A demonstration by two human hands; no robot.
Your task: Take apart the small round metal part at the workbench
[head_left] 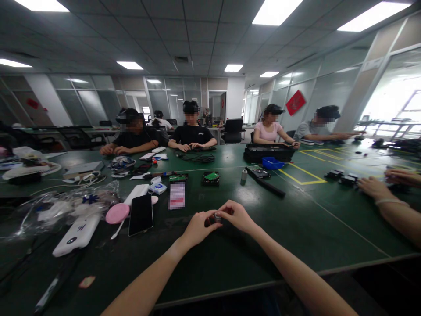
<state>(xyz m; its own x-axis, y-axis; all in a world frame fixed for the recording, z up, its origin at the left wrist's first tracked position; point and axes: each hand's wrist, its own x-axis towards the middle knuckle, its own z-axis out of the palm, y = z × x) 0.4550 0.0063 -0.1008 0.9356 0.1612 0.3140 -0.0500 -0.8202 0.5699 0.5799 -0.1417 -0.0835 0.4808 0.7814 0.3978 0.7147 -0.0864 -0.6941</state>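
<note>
Just over the near part of the green table (194, 272), my two hands meet around a small silvery round piece (217, 216); its exact kind is too small to tell. My left hand (198, 227) pinches it from the left with thumb and fingers. From the right and above, the fingertips of my right hand (237, 215) close on the same piece. Beyond my hands stands a small metal cylinder (244, 175). A circuit board with a green top (211, 177) lies farther off, left of that cylinder.
On the left lie a black phone (140, 215), a pink disc (117, 213), a white case (77, 235) and plastic bags. A black bar (270, 186) and a blue tray (272, 163) are ahead right. Several people sit across; a co-worker's hands (375, 188) work at right.
</note>
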